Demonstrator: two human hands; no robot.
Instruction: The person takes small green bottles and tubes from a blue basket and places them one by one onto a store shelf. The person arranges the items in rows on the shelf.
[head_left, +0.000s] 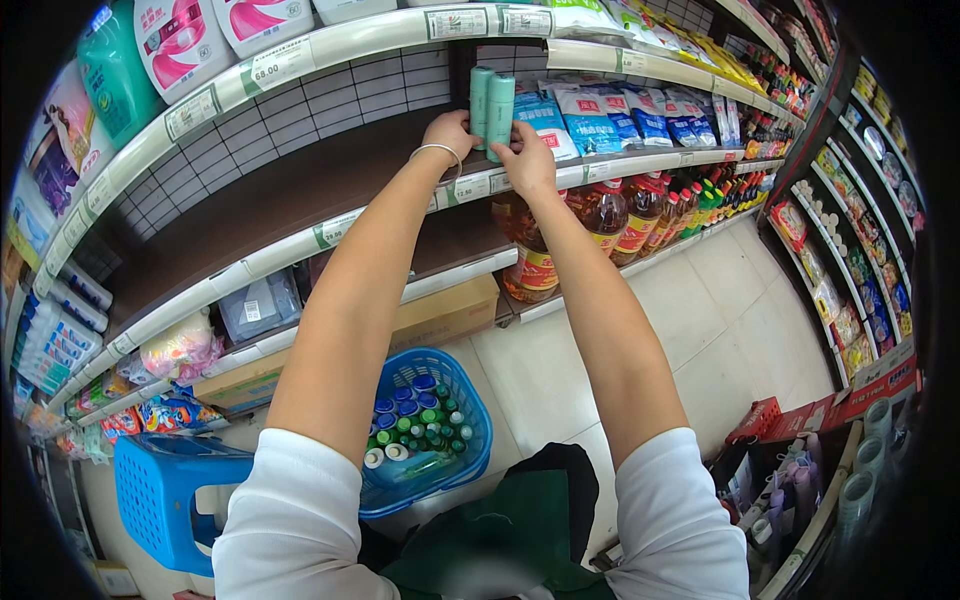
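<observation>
Two slim teal cylindrical bottles, a left one (480, 94) and a right one (501, 109), stand upright side by side on the brown middle shelf (300, 166). My left hand (448, 133), with a bangle at its wrist, grips the left bottle low on its side. Thumb and fingers of my right hand (531, 156) hold the lower part of the right bottle. Blue and white bags (589, 120) of packaged goods lie just right of the bottles. Below my hands runs the shelf's white price rail (469, 187).
A blue plastic basket (480, 450) with several green- and blue-capped bottles stands on the floor below, beside a blue stool (154, 499). Large cooking oil bottles (532, 262) fill the lower right shelf. Detergent jugs (187, 45) stand above left. Purple goods (802, 480) sit behind me at right.
</observation>
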